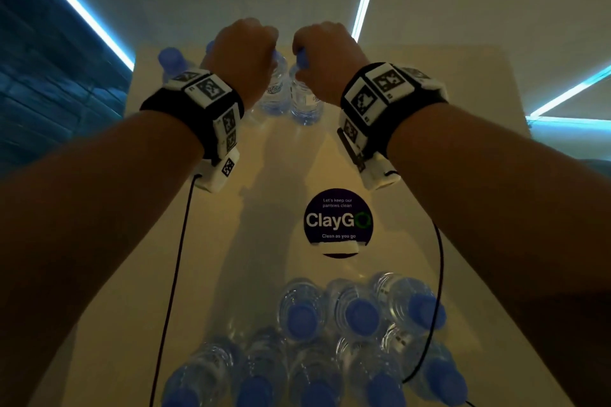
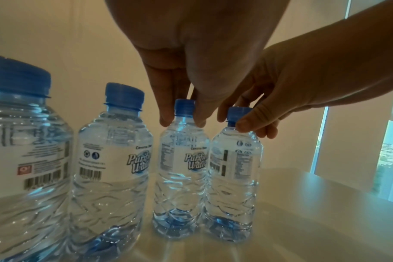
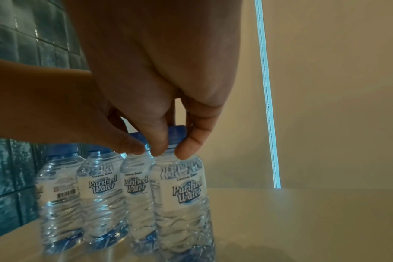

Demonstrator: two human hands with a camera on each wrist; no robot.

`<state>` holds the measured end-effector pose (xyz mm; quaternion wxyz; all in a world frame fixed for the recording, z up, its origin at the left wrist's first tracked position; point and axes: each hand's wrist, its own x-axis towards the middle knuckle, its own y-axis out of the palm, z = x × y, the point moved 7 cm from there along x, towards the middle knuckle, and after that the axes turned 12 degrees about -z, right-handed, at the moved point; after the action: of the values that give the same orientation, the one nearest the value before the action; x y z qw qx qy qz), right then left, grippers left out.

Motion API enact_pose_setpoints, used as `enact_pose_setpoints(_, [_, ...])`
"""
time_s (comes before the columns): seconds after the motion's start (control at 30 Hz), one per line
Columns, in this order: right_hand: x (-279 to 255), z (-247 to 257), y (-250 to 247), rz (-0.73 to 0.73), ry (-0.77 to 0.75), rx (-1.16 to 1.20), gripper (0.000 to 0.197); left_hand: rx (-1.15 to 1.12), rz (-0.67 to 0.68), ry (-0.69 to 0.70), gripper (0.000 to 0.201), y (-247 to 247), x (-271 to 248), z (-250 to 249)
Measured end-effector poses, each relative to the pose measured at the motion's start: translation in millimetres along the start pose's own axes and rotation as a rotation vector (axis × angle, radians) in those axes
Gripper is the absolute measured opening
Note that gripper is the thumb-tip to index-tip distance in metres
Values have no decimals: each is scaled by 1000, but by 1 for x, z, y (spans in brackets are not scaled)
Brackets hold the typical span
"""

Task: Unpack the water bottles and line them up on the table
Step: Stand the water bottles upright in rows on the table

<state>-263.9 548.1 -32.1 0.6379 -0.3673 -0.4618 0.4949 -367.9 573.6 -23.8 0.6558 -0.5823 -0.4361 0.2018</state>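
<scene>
Blue caps: ribbed plastic screw caps, one pinched by each hand at the far end of the table.
Left hand: fingertips curled down round the cap and neck of the third bottle; grasping it from above.
Right hand: thumb and fingers curled round the cap of the fourth bottle; grasping it from above.
Held bottles: clear, thin-walled plastic, ribbed and wavy below a white "Purified Water" label; both upright, bases on the table, sides touching each other.
Row: two more bottles of the same kind stand upright just left of the left hand's bottle, forming one line of four along the far edge.
Remaining bottles: a close cluster of capped bottles at the near end of the table, well apart from the row.
Table surface: smooth, pale, slightly glossy.
Sticker: round, dark, reading "ClayGo", flat on the table between the row and the cluster.
Wrist units: white blocks with black square markers on dark straps, a thin black cable running from each.
</scene>
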Motion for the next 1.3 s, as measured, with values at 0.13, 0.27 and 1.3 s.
enact_pose_setpoints(0.13, [0, 2, 0, 24, 5, 8, 28, -34, 0, 28, 25, -3, -4, 6])
enact_pose_setpoints(0.27, [-19, -1, -18, 170, 51, -23, 61, -89, -40, 44, 40, -33, -14, 11])
enact_pose_setpoints(1.3, [-223, -27, -89, 384, 0, -211, 4, -236, 523, 378, 16, -75, -170, -86])
